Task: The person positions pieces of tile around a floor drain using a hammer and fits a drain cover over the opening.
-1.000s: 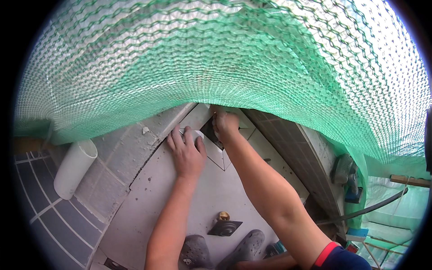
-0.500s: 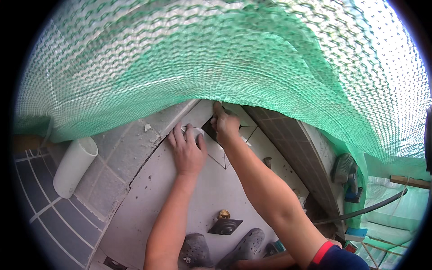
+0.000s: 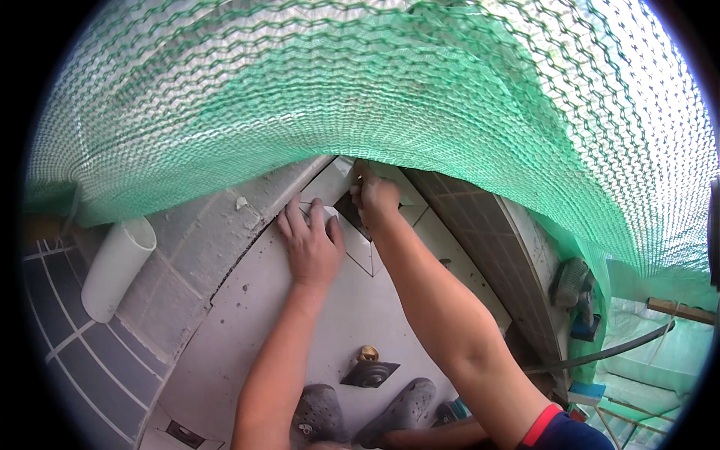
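My left hand point(image 3: 310, 241) lies on the pale floor tiles, fingers stretched out along the edge of a cut white tile piece point(image 3: 324, 217). Farther forward, my right hand point(image 3: 377, 193) is closed above a dark square opening point(image 3: 352, 216) set among angled cut tiles. What its fingers grip is hidden; a thin pale piece point(image 3: 346, 169) shows beside the fingertips. Near my feet rests a dark square floor drain point(image 3: 370, 373) with a brass-coloured round part point(image 3: 368, 353).
Green netting point(image 3: 360, 90) hangs low over the work spot. Low tiled ledges flank the floor. A white pipe piece point(image 3: 118, 270) stands at left. A grey-green power tool point(image 3: 571, 285) is at right, near a dark hose point(image 3: 607, 360). Dark clogs point(image 3: 320, 412) are below.
The view has shifted slightly. My right hand has turned a little near the opening's far corner, and the pale piece now shows by its fingertips. My left hand stays on the tile.
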`<control>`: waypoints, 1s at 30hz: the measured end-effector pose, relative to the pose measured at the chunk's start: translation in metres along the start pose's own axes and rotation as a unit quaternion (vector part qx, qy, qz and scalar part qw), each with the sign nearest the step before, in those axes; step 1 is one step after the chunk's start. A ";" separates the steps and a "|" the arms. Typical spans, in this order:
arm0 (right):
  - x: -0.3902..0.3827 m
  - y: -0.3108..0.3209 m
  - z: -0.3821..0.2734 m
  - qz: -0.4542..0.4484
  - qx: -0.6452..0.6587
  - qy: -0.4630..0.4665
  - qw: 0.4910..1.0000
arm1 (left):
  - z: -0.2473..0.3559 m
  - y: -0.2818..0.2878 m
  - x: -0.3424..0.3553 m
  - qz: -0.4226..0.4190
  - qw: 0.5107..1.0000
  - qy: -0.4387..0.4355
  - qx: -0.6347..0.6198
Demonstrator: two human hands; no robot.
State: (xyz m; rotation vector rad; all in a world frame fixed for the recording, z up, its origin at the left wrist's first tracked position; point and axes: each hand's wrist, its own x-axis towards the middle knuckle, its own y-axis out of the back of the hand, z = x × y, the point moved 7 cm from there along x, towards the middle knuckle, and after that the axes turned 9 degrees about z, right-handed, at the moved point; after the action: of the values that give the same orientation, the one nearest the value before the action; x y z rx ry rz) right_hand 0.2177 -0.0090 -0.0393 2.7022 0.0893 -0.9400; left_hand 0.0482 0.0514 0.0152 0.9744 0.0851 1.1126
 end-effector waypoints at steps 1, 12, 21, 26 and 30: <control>-0.002 0.000 -0.001 0.000 -0.003 -0.001 1.000 | -0.001 0.000 0.000 -0.002 1.000 0.004 -0.005; -0.012 -0.004 -0.003 -0.024 0.050 0.048 0.997 | -0.004 -0.002 -0.001 0.000 1.000 0.002 -0.001; -0.011 -0.005 -0.002 0.040 0.040 0.040 0.998 | -0.001 -0.003 -0.002 0.010 1.000 0.000 -0.009; -0.020 0.008 -0.010 -0.039 0.025 0.021 0.999 | 0.004 -0.005 -0.001 0.012 1.000 -0.007 -0.015; -0.047 0.064 -0.035 -0.128 -0.123 0.129 0.976 | -0.004 0.003 -0.005 0.011 1.000 -0.015 -0.011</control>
State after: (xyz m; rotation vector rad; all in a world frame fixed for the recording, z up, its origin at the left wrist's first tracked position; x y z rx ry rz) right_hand 0.2115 -0.0587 0.0313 2.6018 0.5804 -0.5864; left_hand 0.0419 0.0497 0.0128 0.9733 0.0379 1.1176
